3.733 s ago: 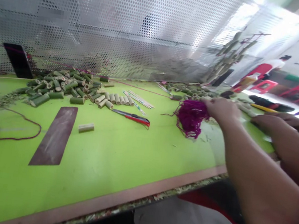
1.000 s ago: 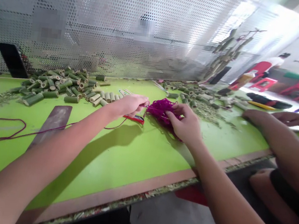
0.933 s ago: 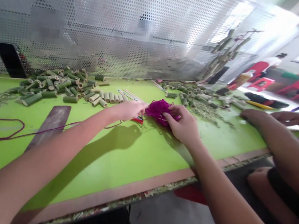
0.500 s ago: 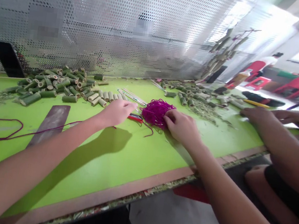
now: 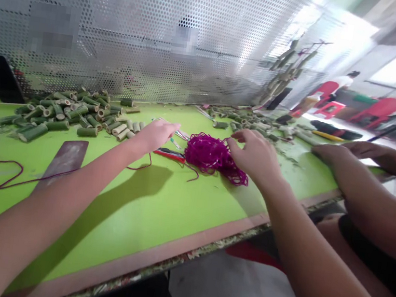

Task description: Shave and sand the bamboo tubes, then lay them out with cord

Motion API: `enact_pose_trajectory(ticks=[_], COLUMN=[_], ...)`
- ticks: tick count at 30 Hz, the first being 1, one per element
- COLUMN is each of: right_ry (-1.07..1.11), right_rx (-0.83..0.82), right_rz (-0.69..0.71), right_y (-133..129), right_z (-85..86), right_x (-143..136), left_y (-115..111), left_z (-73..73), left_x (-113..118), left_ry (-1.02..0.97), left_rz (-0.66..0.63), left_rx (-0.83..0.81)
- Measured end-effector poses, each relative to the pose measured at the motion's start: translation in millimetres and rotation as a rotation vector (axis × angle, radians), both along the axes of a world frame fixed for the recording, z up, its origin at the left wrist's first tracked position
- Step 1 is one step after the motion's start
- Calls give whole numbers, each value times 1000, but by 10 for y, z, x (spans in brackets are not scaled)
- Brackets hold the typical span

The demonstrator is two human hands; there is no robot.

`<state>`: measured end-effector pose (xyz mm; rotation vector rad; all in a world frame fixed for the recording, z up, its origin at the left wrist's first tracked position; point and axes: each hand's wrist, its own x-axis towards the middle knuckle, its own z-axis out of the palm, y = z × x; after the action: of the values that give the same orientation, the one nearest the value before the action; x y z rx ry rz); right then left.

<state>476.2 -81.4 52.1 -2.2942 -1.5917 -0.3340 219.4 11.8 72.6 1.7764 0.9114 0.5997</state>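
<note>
A tangled bundle of purple cord (image 5: 206, 153) lies on the green tabletop between my hands, its right part spread into loose loops. My left hand (image 5: 156, 135) is closed in a pinch just left of the bundle; a strand of the same cord runs up beneath it, though the fingertips show poorly. Over the bundle's right side hovers my right hand (image 5: 253, 156), thumb and fingers apart, beside the loops. Red-handled pliers or cutters (image 5: 170, 154) lie below my left fingertips, next to the bundle.
Cut bamboo pieces (image 5: 79, 111) are heaped at the back left, and more bamboo (image 5: 241, 122) lies at the back right. A dark flat strip (image 5: 63, 162) lies left, crossed by cord. A perforated metal screen (image 5: 126, 27) stands behind. Another person's hands (image 5: 332, 154) rest at the right.
My right hand has let go of the bundle and opened, moving slightly right. The bundle has spread out to the right in loops. My left hand stays pinched, a little further left.
</note>
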Motion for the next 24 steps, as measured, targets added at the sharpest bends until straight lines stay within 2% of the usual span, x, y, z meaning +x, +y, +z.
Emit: enact_pose_trajectory(ticks=[3,5,9,11,15,20,24], right_ry=[-33,-58,-51,10,117,322,559], right_rx=[77,13,-229,-292,-206,113,367], right_rz=[246,412,521,547,514,296,161], right_y=[-102,-105,10,65,88,113,252], right_z=[33,38,3,-34,-85,-106,-170], right_x=[-272,-369,-364,-326,-243,-34,133], left_y=[-2,8,15,18,68,110,9], left_z=[-7,13,51,47,-12,-87,-125], left_x=[27,23,-4,-32,-131,-232,-169], left_ry=[3,2,4,8,44,122,164], left_rz=[-15,-18,-12,-10,-7,-16,-73], left_rx=[1,6,17,24,49,129,171])
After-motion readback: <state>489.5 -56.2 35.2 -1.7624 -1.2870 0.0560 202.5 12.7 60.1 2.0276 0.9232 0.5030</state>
